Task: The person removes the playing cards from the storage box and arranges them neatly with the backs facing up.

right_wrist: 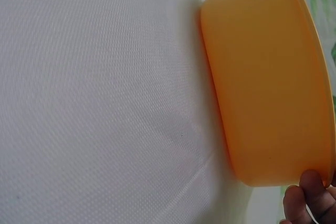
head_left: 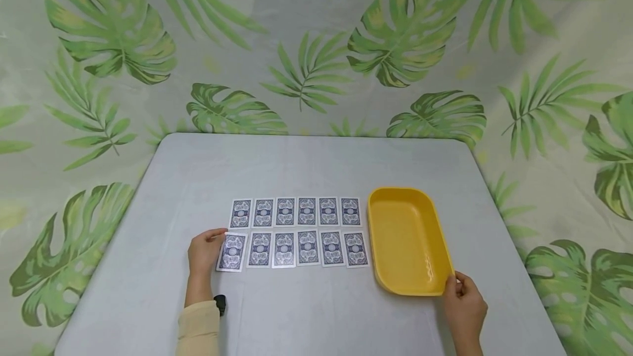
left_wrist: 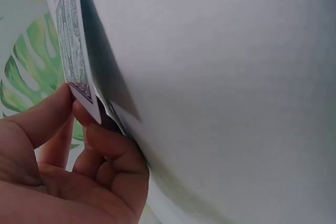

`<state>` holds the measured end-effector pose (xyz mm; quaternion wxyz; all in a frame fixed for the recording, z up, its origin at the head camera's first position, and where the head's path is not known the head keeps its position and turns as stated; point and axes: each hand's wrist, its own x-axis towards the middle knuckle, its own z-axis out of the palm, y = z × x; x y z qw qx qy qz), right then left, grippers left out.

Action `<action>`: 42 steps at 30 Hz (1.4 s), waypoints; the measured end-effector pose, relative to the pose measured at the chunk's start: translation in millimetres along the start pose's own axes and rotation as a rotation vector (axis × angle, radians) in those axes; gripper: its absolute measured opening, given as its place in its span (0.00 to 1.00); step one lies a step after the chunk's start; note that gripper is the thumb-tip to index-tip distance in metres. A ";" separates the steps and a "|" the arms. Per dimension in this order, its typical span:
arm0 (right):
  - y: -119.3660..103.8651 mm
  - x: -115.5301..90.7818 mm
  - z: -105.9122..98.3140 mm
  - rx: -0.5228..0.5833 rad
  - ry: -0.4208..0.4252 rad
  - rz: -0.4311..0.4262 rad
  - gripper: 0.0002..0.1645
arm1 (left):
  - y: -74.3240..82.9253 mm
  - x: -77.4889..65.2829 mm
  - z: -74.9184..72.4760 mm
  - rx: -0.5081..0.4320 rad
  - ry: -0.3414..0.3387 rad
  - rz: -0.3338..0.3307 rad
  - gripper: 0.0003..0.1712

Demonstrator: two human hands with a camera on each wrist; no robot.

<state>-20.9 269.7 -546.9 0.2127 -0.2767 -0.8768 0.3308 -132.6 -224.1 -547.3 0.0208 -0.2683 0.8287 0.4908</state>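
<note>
My left hand point(head_left: 201, 251) pinches the left edge of a blue-backed playing card point(head_left: 232, 252) at the left end of the front row. In the left wrist view, thumb and fingers hold that card point(left_wrist: 73, 45) by its corner, lifted at an angle over the white table. The other playing cards point(head_left: 284, 249) lie face down in two rows. On the right, my right hand point(head_left: 465, 306) grips the near right corner of a yellow tray point(head_left: 410, 293); the right wrist view shows its fingers point(right_wrist: 311, 182) at the rim. Nothing shows inside the tray.
A white cloth covers the table point(head_left: 316, 312), whose far edge point(head_left: 316, 136) meets a leaf-patterned curtain point(head_left: 306, 70). The tray stands close to the right end of the card rows. A dark wrist strap piece point(head_left: 220, 305) sits by the left sleeve point(head_left: 199, 326).
</note>
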 end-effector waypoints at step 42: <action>0.5 11.2 -9.9 -0.030 -0.037 0.093 0.21 | 6.5 -3.2 9.3 0.093 0.036 0.045 0.15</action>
